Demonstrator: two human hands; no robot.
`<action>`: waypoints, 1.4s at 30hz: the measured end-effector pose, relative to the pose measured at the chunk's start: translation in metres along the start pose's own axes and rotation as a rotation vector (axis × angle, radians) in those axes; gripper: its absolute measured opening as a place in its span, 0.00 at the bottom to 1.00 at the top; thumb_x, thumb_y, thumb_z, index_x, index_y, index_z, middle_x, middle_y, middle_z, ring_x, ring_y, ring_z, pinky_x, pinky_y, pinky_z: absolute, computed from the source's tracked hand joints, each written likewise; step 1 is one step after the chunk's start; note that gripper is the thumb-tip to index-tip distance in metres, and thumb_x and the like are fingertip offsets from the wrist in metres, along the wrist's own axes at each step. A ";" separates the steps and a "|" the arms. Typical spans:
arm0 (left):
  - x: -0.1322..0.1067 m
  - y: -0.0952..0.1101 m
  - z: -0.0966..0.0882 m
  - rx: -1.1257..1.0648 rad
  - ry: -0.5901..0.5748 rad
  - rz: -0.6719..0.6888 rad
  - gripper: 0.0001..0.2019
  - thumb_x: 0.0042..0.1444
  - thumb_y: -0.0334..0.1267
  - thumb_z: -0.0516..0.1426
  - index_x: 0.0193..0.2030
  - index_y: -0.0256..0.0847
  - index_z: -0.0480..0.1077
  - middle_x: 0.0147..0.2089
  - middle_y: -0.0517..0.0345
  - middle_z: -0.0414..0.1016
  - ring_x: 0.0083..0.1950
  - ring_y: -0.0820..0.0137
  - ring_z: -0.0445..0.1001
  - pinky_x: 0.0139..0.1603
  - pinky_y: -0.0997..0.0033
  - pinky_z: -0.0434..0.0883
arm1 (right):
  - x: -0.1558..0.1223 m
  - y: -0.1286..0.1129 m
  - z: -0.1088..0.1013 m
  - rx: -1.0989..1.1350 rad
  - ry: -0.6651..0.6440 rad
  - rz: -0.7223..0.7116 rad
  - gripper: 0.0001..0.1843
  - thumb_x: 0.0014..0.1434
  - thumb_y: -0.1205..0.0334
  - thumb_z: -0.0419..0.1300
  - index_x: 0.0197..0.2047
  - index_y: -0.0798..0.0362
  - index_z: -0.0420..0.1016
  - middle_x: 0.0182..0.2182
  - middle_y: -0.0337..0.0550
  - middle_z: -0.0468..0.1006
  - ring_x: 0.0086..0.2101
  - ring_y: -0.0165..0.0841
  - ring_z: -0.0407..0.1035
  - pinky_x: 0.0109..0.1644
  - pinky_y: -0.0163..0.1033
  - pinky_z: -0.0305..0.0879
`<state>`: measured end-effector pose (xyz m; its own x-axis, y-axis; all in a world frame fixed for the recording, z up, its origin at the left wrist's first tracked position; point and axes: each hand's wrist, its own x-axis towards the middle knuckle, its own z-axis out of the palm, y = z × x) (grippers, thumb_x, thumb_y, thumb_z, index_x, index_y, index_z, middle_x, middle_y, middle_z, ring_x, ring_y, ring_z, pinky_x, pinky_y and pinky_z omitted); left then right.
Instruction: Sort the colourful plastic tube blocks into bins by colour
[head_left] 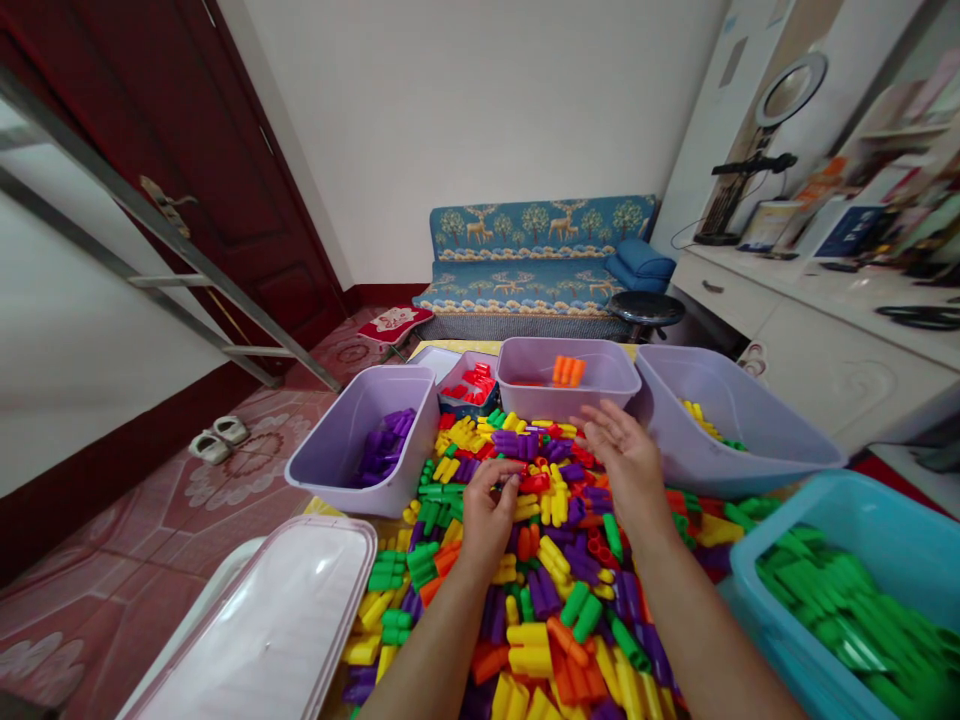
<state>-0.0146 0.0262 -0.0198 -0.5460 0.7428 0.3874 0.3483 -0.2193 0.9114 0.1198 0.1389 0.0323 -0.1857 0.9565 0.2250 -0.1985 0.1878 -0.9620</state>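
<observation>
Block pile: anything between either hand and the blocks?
Nothing visible. The left hand lies on the block pile, fingers curled onto the blocks; whether its grip holds one is unclear. The right hand hovers open just above the pile, with nothing between them.

Blue sofa [536,255], slippers [217,438], stool [645,308]

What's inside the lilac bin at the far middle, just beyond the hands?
A few orange blocks lie in the lilac bin, toward its far side. Its near wall hides part of the floor.
</observation>
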 end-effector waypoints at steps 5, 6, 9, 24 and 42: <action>0.001 0.000 0.000 0.034 0.038 0.005 0.08 0.57 0.33 0.56 0.40 0.41 0.76 0.40 0.54 0.75 0.41 0.67 0.71 0.45 0.68 0.68 | 0.000 0.031 0.004 -0.461 -0.185 -0.112 0.16 0.54 0.61 0.57 0.46 0.54 0.75 0.46 0.51 0.77 0.45 0.40 0.72 0.46 0.48 0.72; 0.001 0.000 0.000 0.040 0.040 0.001 0.08 0.56 0.33 0.56 0.41 0.41 0.76 0.41 0.54 0.74 0.41 0.67 0.71 0.45 0.68 0.68 | 0.000 0.036 0.008 -0.539 -0.239 -0.161 0.17 0.53 0.65 0.56 0.47 0.54 0.75 0.48 0.50 0.77 0.48 0.40 0.71 0.49 0.48 0.70; 0.001 -0.004 0.001 0.056 0.034 -0.005 0.09 0.56 0.32 0.56 0.42 0.41 0.75 0.41 0.54 0.74 0.41 0.68 0.71 0.45 0.68 0.67 | 0.001 0.044 0.022 -0.725 -0.385 -0.291 0.28 0.50 0.74 0.54 0.56 0.53 0.70 0.56 0.49 0.71 0.57 0.38 0.62 0.62 0.49 0.59; -0.001 -0.011 0.004 -0.038 -0.055 -0.082 0.24 0.56 0.38 0.58 0.60 0.44 0.66 0.52 0.50 0.72 0.40 0.67 0.71 0.49 0.63 0.69 | -0.024 0.022 0.016 -0.678 -0.441 -0.215 0.07 0.56 0.67 0.54 0.31 0.52 0.73 0.31 0.41 0.76 0.34 0.33 0.71 0.41 0.38 0.67; -0.003 0.002 0.001 -0.028 -0.146 -0.060 0.21 0.59 0.42 0.56 0.59 0.43 0.67 0.47 0.51 0.75 0.42 0.65 0.72 0.46 0.65 0.69 | -0.044 0.026 0.013 -0.819 -0.476 -0.288 0.34 0.54 0.71 0.53 0.64 0.48 0.60 0.54 0.48 0.73 0.53 0.40 0.67 0.57 0.48 0.63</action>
<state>-0.0120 0.0245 -0.0195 -0.4480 0.8387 0.3096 0.2959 -0.1877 0.9366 0.1099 0.0987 -0.0003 -0.6381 0.6941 0.3334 0.3968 0.6674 -0.6301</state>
